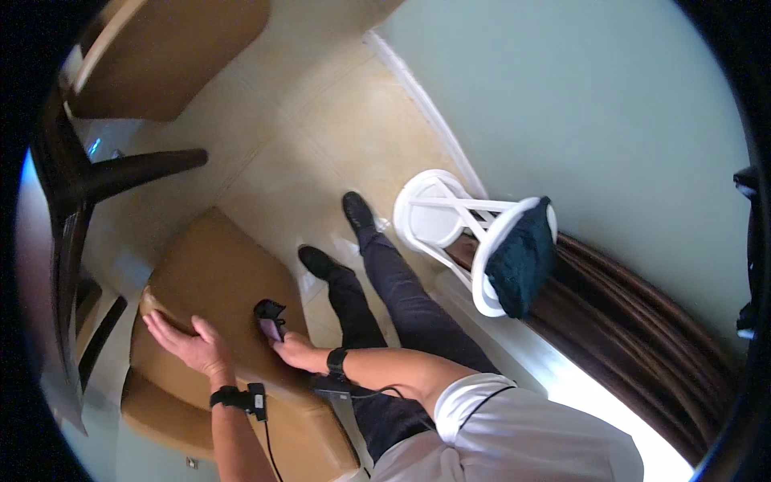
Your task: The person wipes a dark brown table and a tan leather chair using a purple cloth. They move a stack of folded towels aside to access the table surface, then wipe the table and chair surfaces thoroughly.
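My left hand lies with its fingers extended and thumb apart on the edge of a tan upholstered chair. It holds nothing. In my right hand is a small black and purple handheld object, over the same chair's tan surface. Its exact kind cannot be made out, and my fingers hide part of it. Each wrist wears a black strap with a small box and a cable.
A white stool with a dark green plush cover stands by the pale green wall. Brown curtain fabric hangs beside it. A dark table leg and another brown chair are at the upper left.
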A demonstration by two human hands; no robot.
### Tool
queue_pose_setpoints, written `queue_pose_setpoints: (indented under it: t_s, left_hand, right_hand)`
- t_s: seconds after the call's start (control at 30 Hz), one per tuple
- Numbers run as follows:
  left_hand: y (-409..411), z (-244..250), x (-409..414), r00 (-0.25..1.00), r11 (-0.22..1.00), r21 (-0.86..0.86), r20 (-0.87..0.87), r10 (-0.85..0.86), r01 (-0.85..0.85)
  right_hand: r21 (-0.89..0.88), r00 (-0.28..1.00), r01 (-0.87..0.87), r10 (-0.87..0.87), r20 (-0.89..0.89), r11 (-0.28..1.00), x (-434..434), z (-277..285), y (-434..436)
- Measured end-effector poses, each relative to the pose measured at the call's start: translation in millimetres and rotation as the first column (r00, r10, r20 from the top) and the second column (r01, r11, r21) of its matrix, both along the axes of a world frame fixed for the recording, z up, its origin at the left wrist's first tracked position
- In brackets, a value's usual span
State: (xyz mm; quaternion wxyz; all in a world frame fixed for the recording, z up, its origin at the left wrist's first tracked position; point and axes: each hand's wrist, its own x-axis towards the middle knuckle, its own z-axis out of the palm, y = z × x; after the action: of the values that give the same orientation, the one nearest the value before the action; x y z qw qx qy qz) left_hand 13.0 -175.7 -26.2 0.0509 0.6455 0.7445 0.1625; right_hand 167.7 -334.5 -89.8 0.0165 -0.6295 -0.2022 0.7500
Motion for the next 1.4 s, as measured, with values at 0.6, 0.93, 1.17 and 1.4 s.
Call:
queue_pose_setpoints:
  t_s: [0.6,0.93,1.17,1.4]
  left_hand:
    - [-1,18,15,0.996,0.994,-0.098,0.067,0.058,-0.051]
    - [-4,20,15,0.992,0.991,-0.13,0.11,0.056,-0.042]
    - [-5,22,13,0.994,0.988,-0.137,0.082,0.076,-0.065]
    - [-5,18,14,0.995,0.995,-0.098,0.095,0.039,-0.029]
  right_hand:
    - [0.241,0.996,0.08,-0.085,0.011,0.967,-40,-80,102]
    - [0.313,0.993,0.116,-0.109,-0.04,0.943,-45,-219,130]
    - [0.224,0.986,0.166,-0.157,-0.056,0.96,-70,-260,160]
    - [0.489,0.995,0.096,-0.094,-0.029,0.867,-97,-328,184]
